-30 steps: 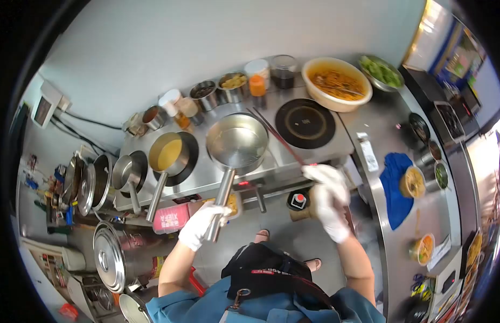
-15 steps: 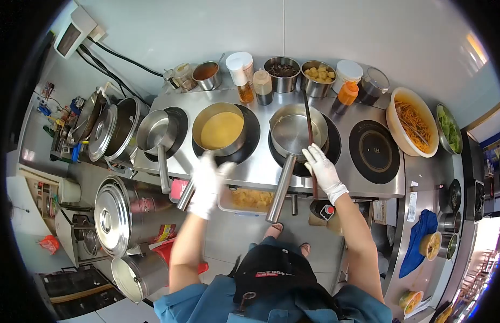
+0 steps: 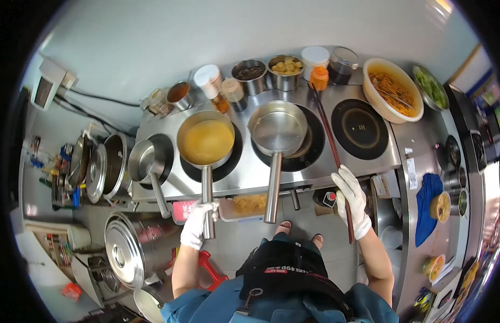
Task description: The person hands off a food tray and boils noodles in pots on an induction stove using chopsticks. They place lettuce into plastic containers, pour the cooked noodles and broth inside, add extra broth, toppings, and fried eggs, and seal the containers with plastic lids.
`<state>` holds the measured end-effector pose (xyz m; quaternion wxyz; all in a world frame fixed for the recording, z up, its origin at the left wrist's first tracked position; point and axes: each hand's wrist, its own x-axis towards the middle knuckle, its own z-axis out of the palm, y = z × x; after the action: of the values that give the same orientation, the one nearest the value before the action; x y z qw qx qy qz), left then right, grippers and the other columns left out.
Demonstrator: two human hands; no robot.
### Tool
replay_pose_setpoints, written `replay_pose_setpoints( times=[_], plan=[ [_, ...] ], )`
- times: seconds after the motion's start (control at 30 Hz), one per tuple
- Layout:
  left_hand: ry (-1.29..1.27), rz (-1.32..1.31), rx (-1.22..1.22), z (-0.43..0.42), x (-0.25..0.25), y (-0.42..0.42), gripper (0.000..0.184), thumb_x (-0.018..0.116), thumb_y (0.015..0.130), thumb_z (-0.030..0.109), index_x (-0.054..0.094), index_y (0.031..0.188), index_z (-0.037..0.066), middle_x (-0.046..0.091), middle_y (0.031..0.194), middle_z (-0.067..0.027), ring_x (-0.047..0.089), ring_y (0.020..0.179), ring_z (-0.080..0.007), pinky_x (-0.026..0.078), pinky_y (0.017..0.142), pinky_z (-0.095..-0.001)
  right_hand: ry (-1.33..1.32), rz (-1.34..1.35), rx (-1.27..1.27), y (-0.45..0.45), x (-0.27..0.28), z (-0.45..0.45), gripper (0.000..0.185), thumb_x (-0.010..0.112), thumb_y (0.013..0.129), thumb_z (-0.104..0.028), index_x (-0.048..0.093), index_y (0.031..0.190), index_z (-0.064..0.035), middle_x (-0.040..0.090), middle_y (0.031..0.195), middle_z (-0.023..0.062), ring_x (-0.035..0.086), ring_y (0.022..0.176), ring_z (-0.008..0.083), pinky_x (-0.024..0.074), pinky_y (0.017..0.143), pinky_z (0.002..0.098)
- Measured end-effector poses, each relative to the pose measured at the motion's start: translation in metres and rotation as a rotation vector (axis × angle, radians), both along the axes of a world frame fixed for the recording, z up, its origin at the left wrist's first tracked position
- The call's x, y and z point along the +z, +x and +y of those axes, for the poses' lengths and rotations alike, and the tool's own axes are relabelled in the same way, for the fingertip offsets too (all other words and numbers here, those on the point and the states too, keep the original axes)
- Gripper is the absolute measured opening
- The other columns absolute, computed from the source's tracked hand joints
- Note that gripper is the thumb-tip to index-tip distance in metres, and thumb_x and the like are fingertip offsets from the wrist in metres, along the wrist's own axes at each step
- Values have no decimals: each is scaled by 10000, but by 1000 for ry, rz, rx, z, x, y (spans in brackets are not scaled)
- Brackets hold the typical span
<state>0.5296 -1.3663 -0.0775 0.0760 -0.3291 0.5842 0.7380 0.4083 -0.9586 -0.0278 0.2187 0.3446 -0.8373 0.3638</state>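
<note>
My gloved left hand (image 3: 199, 222) is wrapped round the handle of a steel pot (image 3: 206, 138) holding yellow liquid, which stands partly over a black burner. Long dark red chopsticks (image 3: 331, 134) slant up from my gloved right hand (image 3: 353, 199), their far ends near an orange-capped bottle (image 3: 319, 78). Between the two lies a second steel pot (image 3: 278, 128) with what looks like clear liquid, its handle toward me and nothing holding it. A smaller steel pot (image 3: 148, 160) sits at the left of the stove.
Along the wall stand a pot of yellow chunks (image 3: 286, 67), a white-lidded jar (image 3: 315, 55) and a large bowl of orange strips (image 3: 393, 90). A blue cloth (image 3: 429, 207) lies on the right counter. Large lidded pots (image 3: 123, 250) stand at lower left.
My left hand has closed round the handle of the pot with yellow liquid. My right hand has moved right with the chopsticks, away from the middle pot. The camera view has shifted.
</note>
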Motion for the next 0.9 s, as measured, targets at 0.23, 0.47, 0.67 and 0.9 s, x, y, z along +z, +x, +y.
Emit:
replay_pose_setpoints(
  times=[0.23, 0.47, 0.67, 0.9],
  plan=[
    [-162, -45, -176, 59, 128, 1, 316, 652, 766, 63, 510, 1032, -30, 526, 631, -23, 505, 467, -109, 444, 441, -253, -202, 55, -241, 95, 12, 69, 302, 530, 900, -146, 630, 1139, 9, 619, 1120, 193, 585, 1118, 387, 470, 961, 423],
    [-194, -7, -585, 159, 152, -7, 299, 657, 730, 19, 534, 997, -40, 573, 667, -71, 525, 435, -137, 434, 406, -265, -332, 85, -534, 223, 23, 145, 300, 507, 931, -163, 672, 1086, 34, 632, 1095, 204, 600, 1101, 374, 472, 945, 392],
    [-75, -17, -918, 298, 145, -6, 330, 674, 749, 38, 516, 1029, -38, 540, 654, -54, 519, 442, -137, 445, 414, -255, -275, 61, -821, 338, 51, 218, 298, 524, 927, -152, 663, 1118, 30, 621, 1141, 210, 608, 1093, 344, 487, 929, 371],
    [-42, 9, -1240, 485, 136, 24, 320, 675, 751, 44, 527, 1026, -24, 557, 683, -42, 532, 477, -120, 451, 442, -249, -390, 121, -1198, 450, 54, 289, 348, 502, 966, -234, 673, 1085, 44, 618, 1165, 228, 613, 1082, 341, 480, 936, 364]
  ],
)
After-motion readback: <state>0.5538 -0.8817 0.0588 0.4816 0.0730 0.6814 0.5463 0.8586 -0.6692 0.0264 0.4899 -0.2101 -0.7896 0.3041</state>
